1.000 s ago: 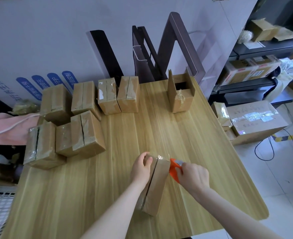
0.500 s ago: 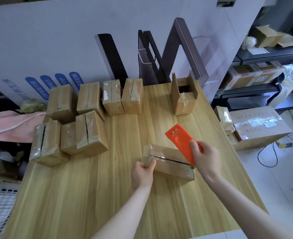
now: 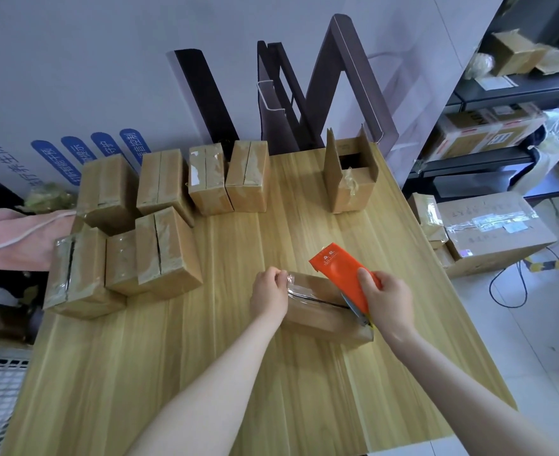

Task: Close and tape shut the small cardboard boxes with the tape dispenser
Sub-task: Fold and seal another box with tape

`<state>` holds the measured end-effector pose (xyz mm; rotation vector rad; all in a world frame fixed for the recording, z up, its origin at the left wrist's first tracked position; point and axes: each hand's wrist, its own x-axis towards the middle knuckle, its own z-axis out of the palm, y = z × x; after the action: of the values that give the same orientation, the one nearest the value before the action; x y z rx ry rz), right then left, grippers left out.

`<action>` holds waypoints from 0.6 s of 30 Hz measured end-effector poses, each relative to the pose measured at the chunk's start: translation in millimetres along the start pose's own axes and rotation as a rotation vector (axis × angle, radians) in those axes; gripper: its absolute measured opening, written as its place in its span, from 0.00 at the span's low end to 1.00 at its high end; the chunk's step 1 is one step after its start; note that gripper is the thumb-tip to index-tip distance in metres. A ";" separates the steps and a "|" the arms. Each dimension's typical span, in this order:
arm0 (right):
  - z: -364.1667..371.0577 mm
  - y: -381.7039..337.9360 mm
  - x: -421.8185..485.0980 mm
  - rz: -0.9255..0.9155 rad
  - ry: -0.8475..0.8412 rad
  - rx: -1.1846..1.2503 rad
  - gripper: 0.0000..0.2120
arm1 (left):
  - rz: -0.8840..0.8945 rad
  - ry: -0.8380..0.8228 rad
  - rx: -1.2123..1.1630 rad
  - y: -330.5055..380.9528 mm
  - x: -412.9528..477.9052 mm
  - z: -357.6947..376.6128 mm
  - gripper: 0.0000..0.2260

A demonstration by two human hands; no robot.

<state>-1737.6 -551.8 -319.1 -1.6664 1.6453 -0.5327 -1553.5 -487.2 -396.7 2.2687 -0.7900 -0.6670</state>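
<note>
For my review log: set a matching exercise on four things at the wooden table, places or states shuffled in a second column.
1. orange plastic tape dispenser
2. small brown cardboard box between the hands
3. brown cardboard box with raised flaps
4. left hand

A. stands open near the far right edge of the wooden table
B. gripped by the right hand
C. grips the small box's left end
D. lies flat, seam up

Pairs: 1-B, 2-D, 3-A, 4-C.
</note>
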 end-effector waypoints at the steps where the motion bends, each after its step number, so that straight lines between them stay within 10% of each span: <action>1: -0.2 1.1 0.6 0.004 -0.002 0.014 0.20 | -0.016 -0.001 -0.081 -0.9 0.4 3.5 0.12; 8: -0.6 5.4 5.1 -0.006 0.006 0.076 0.20 | -0.256 -0.265 -0.571 -1.0 5.4 9.6 0.12; 14: 4.5 4.0 9.2 -0.027 0.028 0.074 0.21 | -0.565 -0.468 -0.661 -22.8 24.3 20.5 0.37; 18: 5.3 5.6 6.0 -0.054 0.051 0.096 0.21 | -0.604 -0.466 -0.797 -14.8 24.5 15.8 0.24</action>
<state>-1736.9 -556.2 -327.8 -1.6428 1.5893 -0.6747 -1541.2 -501.0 -423.7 1.5862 0.0421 -1.5075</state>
